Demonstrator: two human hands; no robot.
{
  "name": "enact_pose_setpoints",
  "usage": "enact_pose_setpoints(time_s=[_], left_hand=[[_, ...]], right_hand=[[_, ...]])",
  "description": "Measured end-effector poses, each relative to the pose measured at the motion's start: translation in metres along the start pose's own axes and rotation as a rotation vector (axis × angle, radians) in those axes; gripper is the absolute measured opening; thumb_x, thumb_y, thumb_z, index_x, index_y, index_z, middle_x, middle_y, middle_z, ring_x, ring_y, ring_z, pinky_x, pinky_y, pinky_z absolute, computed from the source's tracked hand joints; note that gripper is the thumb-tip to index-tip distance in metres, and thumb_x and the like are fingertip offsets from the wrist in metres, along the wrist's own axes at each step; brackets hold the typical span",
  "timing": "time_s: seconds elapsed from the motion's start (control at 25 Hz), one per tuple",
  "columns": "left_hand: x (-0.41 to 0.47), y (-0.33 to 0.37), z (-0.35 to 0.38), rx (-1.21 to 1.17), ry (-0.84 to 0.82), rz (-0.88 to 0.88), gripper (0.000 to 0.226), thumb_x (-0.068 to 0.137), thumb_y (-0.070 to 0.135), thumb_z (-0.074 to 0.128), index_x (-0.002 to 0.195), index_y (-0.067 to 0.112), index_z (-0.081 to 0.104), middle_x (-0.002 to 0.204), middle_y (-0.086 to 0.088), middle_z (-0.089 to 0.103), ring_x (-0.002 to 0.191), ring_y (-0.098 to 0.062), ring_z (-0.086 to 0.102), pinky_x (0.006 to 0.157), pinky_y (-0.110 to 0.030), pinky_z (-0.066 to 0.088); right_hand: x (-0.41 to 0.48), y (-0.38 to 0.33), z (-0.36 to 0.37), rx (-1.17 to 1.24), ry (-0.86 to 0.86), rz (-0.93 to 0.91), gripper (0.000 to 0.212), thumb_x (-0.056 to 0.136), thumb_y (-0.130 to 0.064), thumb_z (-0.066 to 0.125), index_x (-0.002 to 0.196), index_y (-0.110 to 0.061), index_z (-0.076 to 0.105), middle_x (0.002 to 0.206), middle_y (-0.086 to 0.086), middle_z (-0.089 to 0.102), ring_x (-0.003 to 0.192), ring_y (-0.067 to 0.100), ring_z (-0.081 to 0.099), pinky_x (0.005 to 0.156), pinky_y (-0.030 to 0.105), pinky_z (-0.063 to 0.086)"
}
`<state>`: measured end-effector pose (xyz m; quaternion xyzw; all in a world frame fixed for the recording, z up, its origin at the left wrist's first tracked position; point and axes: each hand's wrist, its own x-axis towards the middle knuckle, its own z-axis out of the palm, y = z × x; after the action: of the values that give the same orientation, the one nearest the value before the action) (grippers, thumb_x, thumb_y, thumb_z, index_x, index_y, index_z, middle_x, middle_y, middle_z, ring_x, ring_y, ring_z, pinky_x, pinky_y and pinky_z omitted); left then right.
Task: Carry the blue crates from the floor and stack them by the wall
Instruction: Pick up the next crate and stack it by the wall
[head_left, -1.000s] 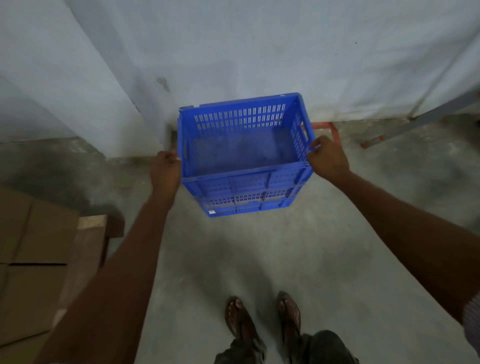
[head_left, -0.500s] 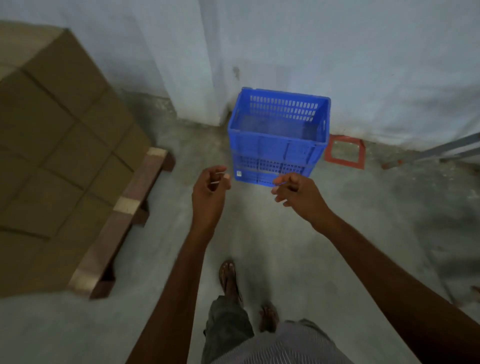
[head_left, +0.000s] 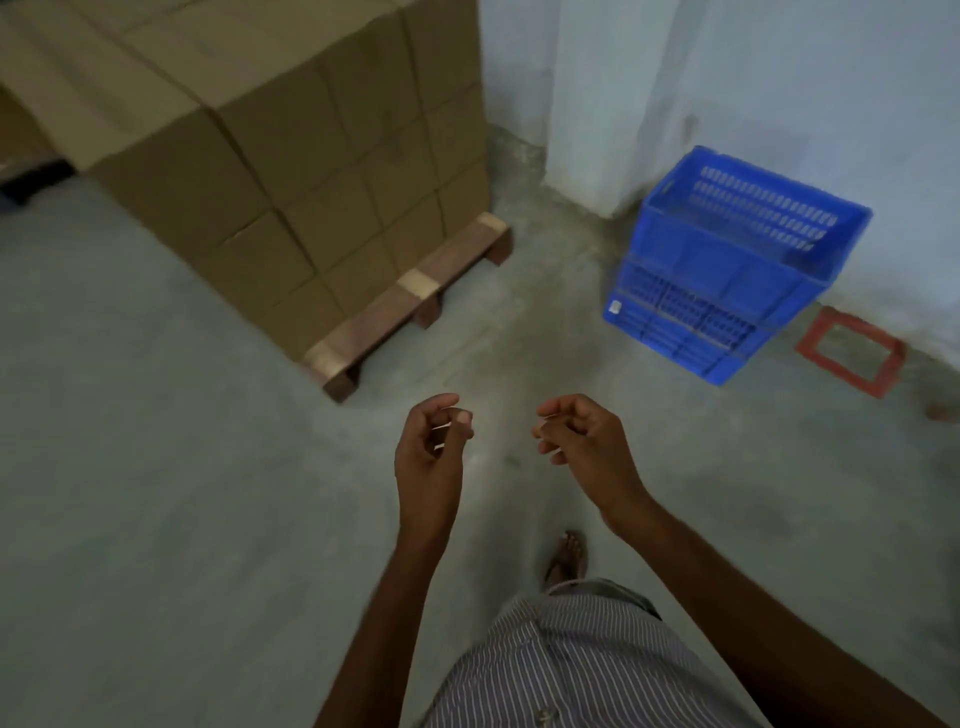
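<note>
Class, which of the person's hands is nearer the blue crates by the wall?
Right. The right hand hangs below-left of the blue crates, not touching; the left hand is farther left.

We see the cardboard boxes run off the top and left edges, so the stack's height is unknown. The wooden pallet shows only its near rail and feet; the boxes hide the rest. The white label on the blue crates is too small to read. Their near wall hides the inside bottom. A dark object at the left edge is cut off and we cannot identify it. The same goes for a reddish spot at the right edge. Both forearms leave the frame at the bottom. The striped shirt covers one foot, and only one foot shows. The curled fingers of the left hand and right hand are slightly blurred.
</note>
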<state>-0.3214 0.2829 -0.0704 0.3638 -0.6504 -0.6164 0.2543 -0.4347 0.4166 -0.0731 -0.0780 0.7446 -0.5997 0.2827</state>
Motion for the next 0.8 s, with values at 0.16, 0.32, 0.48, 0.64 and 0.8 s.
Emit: enact_pose_setpoints(time_s=[0.16, 0.32, 0.48, 0.64, 0.8], left_hand=[[-0.086, -0.025, -0.124, -0.056, 0.201, -0.048, 0.018, 0.097, 0.01, 0.063, 0.114, 0.018, 0.066, 0.099, -0.003, 0.073, 0.089, -0.02, 0.071, 0.078, -0.03, 0.054], [-0.18, -0.041, -0.238, -0.193, 0.503, -0.115, 0.016, 0.097, 0.011, 0.062, 0.112, 0.016, 0.066, 0.1, -0.004, 0.074, 0.089, -0.022, 0.071, 0.078, -0.036, 0.052], [-0.237, -0.053, -0.328, -0.288, 0.754, -0.125, 0.015, 0.098, 0.014, 0.063, 0.112, 0.013, 0.065, 0.101, -0.006, 0.074, 0.087, -0.02, 0.07, 0.076, -0.034, 0.051], [-0.27, -0.07, -0.42, -0.334, 1.005, -0.115, 0.015, 0.097, 0.016, 0.066, 0.112, 0.015, 0.065, 0.104, -0.011, 0.072, 0.088, -0.02, 0.07, 0.074, -0.032, 0.051], [-0.286, -0.091, -0.518, -0.331, 1.23, -0.107, 0.015, 0.096, 0.019, 0.069, 0.11, 0.018, 0.066, 0.098, -0.001, 0.072, 0.089, -0.018, 0.071, 0.073, -0.028, 0.053]], right_hand=[[-0.095, 0.019, 0.098, -0.031, -0.15, -0.035, 0.009, 0.088, -0.007, 0.066, 0.09, -0.015, 0.068, 0.077, 0.005, 0.073, 0.064, 0.014, 0.065, 0.059, 0.026, 0.05], [-0.194, 0.04, 0.196, -0.086, -0.414, -0.066, 0.006, 0.089, -0.007, 0.066, 0.095, -0.009, 0.067, 0.077, 0.007, 0.071, 0.064, 0.016, 0.064, 0.06, 0.033, 0.049], [-0.257, 0.046, 0.282, -0.135, -0.718, -0.111, 0.008, 0.091, -0.007, 0.065, 0.098, -0.01, 0.066, 0.079, 0.005, 0.071, 0.065, 0.016, 0.062, 0.059, 0.031, 0.046], [-0.298, 0.05, 0.385, -0.173, -0.904, -0.092, 0.007, 0.09, -0.009, 0.065, 0.097, -0.01, 0.067, 0.078, 0.007, 0.07, 0.065, 0.019, 0.06, 0.061, 0.035, 0.045], [-0.33, 0.053, 0.504, -0.211, -1.062, -0.105, 0.007, 0.091, -0.005, 0.063, 0.097, -0.004, 0.066, 0.073, 0.006, 0.067, 0.062, 0.018, 0.058, 0.059, 0.033, 0.043]])
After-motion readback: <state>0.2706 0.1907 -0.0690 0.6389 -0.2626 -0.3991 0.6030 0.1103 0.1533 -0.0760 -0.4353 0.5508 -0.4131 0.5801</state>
